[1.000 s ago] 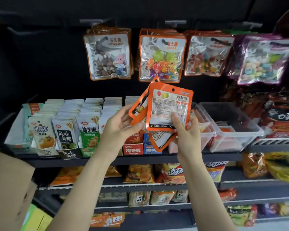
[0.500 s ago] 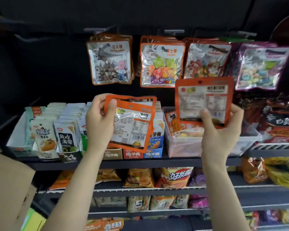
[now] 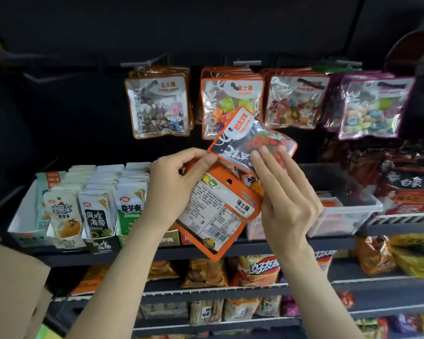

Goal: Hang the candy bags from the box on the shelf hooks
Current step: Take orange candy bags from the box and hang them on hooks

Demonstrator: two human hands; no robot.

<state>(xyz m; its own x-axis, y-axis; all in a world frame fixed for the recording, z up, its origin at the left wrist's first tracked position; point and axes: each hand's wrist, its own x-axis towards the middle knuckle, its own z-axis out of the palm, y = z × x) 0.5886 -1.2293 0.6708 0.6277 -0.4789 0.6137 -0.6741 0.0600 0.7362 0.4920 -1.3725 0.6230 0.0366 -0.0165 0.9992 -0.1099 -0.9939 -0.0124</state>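
Two hands sit close together mid-frame, in front of the middle shelf (image 3: 206, 250). Left hand (image 3: 174, 189) has fingers curled: thumb + forefinger pinch the lower-left corner of the upper candy bag (image 3: 252, 138), and the same hand holds the lower candy bag (image 3: 218, 211) against its palm side. Right hand (image 3: 287, 199) has straight fingers, tips pressed flat on the front of the upper bag, nothing gripped.

Upper bag: clear front w/ orange rim, tilted, red/green sweets visible inside, its top edge overlapping the hanging "SUGAR" bags. Lower bag: back side facing camera, orange w/ white label panel + barcode, hang hole near the top, tilted so its bottom corner dips below the shelf edge.

Above, four bunches on hooks along the dark back panel: stone candy bags (image 3: 157, 106) at left, sugar bags (image 3: 230, 94) next, a third orange-rimmed bunch (image 3: 296, 101), then purple-rimmed bags (image 3: 375, 108) at right.

Middle shelf: rows of small snack packs (image 3: 96, 211) in white trays at left; clear plastic bin (image 3: 343, 214) at right, just beside right hand. Cardboard box (image 3: 12, 289) at the bottom-left corner, inside not visible. Lower shelves carry chip bags (image 3: 257, 267).
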